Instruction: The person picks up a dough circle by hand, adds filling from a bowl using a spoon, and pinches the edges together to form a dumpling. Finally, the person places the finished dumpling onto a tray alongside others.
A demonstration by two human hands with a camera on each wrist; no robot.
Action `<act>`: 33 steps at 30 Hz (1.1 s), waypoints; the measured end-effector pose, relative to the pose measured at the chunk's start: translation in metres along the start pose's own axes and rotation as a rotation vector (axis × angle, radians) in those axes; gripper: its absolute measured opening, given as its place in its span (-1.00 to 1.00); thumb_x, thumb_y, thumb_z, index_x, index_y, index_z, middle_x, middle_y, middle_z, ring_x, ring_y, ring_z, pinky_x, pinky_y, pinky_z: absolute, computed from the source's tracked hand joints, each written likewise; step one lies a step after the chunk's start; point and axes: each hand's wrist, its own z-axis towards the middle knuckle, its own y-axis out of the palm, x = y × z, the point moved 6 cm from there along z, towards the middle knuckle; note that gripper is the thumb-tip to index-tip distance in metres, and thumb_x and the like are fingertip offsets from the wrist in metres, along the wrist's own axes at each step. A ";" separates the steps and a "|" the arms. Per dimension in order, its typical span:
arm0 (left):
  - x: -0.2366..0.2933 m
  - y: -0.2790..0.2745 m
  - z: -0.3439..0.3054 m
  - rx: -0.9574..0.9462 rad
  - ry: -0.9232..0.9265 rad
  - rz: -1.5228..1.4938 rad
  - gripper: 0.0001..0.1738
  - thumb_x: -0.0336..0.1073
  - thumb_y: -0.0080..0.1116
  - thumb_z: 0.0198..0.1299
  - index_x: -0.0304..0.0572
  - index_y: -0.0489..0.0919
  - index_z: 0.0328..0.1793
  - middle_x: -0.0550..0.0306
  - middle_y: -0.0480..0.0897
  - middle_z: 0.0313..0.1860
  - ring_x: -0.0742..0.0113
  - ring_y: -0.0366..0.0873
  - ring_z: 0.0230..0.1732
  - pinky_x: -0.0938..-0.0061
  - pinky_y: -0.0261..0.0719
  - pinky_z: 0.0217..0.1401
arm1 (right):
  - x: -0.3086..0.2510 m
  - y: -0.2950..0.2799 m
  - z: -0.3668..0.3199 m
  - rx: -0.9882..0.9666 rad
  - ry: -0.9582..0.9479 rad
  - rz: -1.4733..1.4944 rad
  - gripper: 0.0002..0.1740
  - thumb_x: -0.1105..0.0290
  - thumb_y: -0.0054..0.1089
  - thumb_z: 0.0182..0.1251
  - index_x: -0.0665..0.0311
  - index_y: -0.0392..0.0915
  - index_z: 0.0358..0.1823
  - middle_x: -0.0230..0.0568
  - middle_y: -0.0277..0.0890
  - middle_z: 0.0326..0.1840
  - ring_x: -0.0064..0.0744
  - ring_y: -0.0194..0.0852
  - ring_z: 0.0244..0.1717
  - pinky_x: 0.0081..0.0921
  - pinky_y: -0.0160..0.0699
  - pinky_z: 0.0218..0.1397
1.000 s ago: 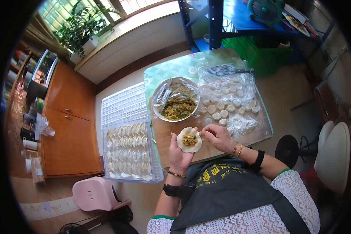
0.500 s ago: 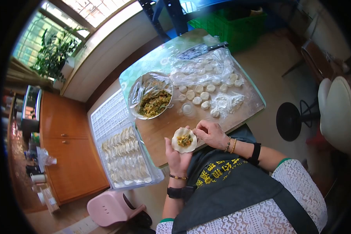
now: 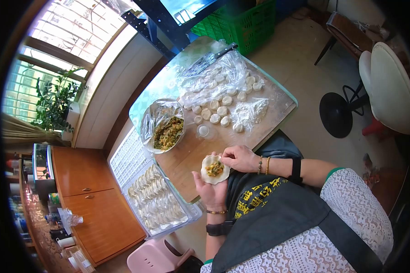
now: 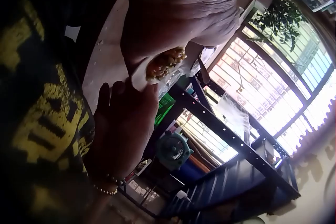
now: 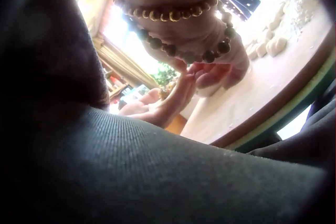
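My left hand (image 3: pixel 213 194) carries a round dumpling wrapper (image 3: pixel 207 163) on its palm, the thumb held out to the side. Chopped yellow-green filling (image 3: pixel 215 169) sits in the middle of the wrapper. My right hand (image 3: pixel 241 159) pinches the wrapper's near-right edge between thumb and fingertips. In the right wrist view both hands meet at the wrapper, the left hand (image 5: pixel 168 112) beneath. The left wrist view shows the filling (image 4: pixel 166 65) between the two hands. Past them stands a metal bowl (image 3: pixel 144 123) of filling, partly covered with plastic film.
Several dough rounds (image 3: pixel 222 111) lie on the wooden board beside scattered flour (image 3: pixel 253 111) and a plastic sheet (image 3: pixel 209 77). A black-handled tool (image 3: pixel 225 50) rests behind. At left is a tray (image 3: pixel 195 214) of shaped dumplings; a pink stool (image 3: pixel 150 257) stands below it.
The head view has turned, so the table appears rotated and shifted left. The left hand keeps the filled wrapper on its palm, and the right hand stays at its edge.
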 end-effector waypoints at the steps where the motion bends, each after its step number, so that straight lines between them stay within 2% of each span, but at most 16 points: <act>1: -0.002 -0.001 0.000 0.018 0.003 0.012 -0.22 0.20 -0.43 0.44 -0.36 0.15 0.46 -0.18 0.18 0.49 -0.04 0.07 0.52 0.06 -0.04 0.57 | 0.001 0.000 0.000 0.007 0.002 0.000 -0.69 0.16 0.19 0.24 0.30 0.62 -0.34 -0.08 0.64 -0.40 -0.19 0.65 -0.32 -0.31 0.56 -0.18; 8: -0.004 -0.003 -0.003 0.032 -0.027 0.096 -0.24 0.20 -0.43 0.44 -0.37 0.21 0.42 -0.16 0.30 0.41 -0.02 0.18 0.46 0.07 0.07 0.53 | -0.007 -0.004 -0.003 0.038 -0.063 -0.030 -0.74 0.22 0.18 0.23 0.30 0.61 -0.33 -0.08 0.64 -0.39 -0.15 0.65 -0.30 -0.30 0.57 -0.17; 14: -0.001 -0.013 -0.003 0.109 -0.034 0.290 -0.24 0.23 -0.41 0.44 -0.34 0.28 0.37 -0.09 0.38 0.35 0.02 0.32 0.37 0.09 0.21 0.46 | -0.023 -0.001 -0.007 0.087 -0.298 -0.147 -0.81 0.30 0.16 0.22 0.29 0.56 -0.37 -0.05 0.61 -0.39 -0.03 0.61 -0.29 -0.24 0.56 -0.17; 17: -0.002 -0.013 -0.004 0.099 -0.076 0.284 -0.27 0.21 -0.43 0.45 -0.33 0.37 0.30 -0.03 0.47 0.26 0.11 0.38 0.31 0.16 0.27 0.41 | -0.022 0.001 -0.006 0.105 -0.405 -0.185 -0.82 0.31 0.16 0.22 0.29 0.55 -0.34 -0.07 0.60 -0.39 -0.04 0.61 -0.30 -0.23 0.55 -0.18; 20: -0.003 -0.014 -0.006 0.070 -0.117 0.266 -0.27 0.22 -0.42 0.45 -0.33 0.39 0.28 -0.04 0.49 0.24 0.11 0.39 0.31 0.17 0.27 0.41 | -0.023 -0.001 -0.007 0.108 -0.402 -0.194 -0.83 0.33 0.16 0.22 0.29 0.54 -0.29 -0.07 0.60 -0.39 -0.04 0.61 -0.30 -0.23 0.55 -0.19; 23: -0.003 -0.019 -0.006 0.071 -0.137 0.265 -0.22 0.25 -0.43 0.43 -0.38 0.34 0.32 -0.10 0.43 0.30 0.05 0.36 0.34 0.17 0.25 0.43 | -0.020 -0.002 -0.007 0.079 -0.282 -0.104 -0.83 0.34 0.17 0.22 0.29 0.52 -0.26 -0.06 0.59 -0.41 -0.05 0.61 -0.31 -0.24 0.55 -0.20; 33: -0.004 -0.017 -0.010 0.051 -0.170 0.258 -0.22 0.25 -0.45 0.44 -0.38 0.37 0.30 -0.08 0.47 0.26 0.07 0.39 0.31 0.17 0.28 0.40 | -0.007 -0.003 -0.006 -0.011 -0.082 -0.037 -0.80 0.29 0.20 0.23 0.29 0.53 -0.34 -0.03 0.59 -0.41 -0.08 0.61 -0.30 -0.25 0.55 -0.21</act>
